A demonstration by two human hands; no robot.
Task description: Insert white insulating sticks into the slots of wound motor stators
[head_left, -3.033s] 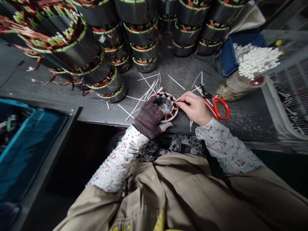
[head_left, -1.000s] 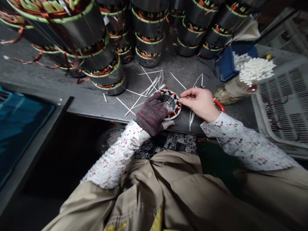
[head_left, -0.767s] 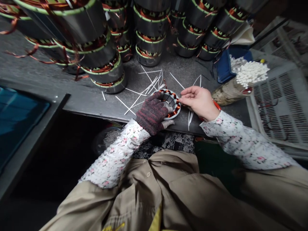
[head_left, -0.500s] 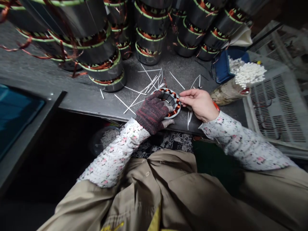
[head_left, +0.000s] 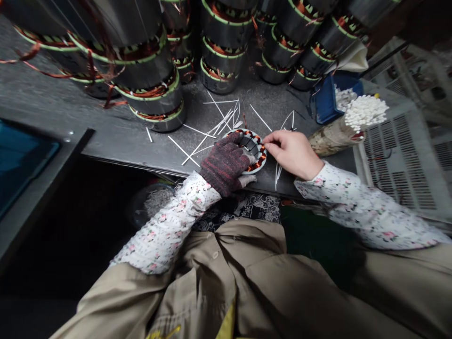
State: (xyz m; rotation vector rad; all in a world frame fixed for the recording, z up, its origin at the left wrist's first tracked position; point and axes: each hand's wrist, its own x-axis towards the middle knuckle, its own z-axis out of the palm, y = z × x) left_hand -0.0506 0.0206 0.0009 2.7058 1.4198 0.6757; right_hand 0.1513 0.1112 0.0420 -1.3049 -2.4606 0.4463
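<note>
A ring-shaped motor stator (head_left: pixel 260 162) with copper windings and a pale rim rests on the dark bench near its front edge. My left hand (head_left: pixel 226 164), in a dark knitted glove with bare-looking pale fingertips, is wrapped over the stator's left side. At the stator's right rim, my bare right hand (head_left: pixel 291 149) pinches thumb and forefinger together; whatever lies between them is too small to make out. Loose white strips (head_left: pixel 212 132) are strewn on the bench beyond the stator, and a few white strips (head_left: pixel 278 175) lie under my right hand.
Stacks of larger wound stators (head_left: pixel 155 113) line the back and left of the bench (head_left: pixel 130 153). To the right are a blue bin (head_left: pixel 323 101), a wrapped bundle of white sticks (head_left: pixel 365 113) and a pale slotted crate (head_left: pixel 402 155). A blue tray (head_left: pixel 24 160) sits far left.
My right hand has shifted slightly, its wrist turned and fingertips a little closer over the stator's rim. My left hand keeps its hold. The view has moved slightly.
</note>
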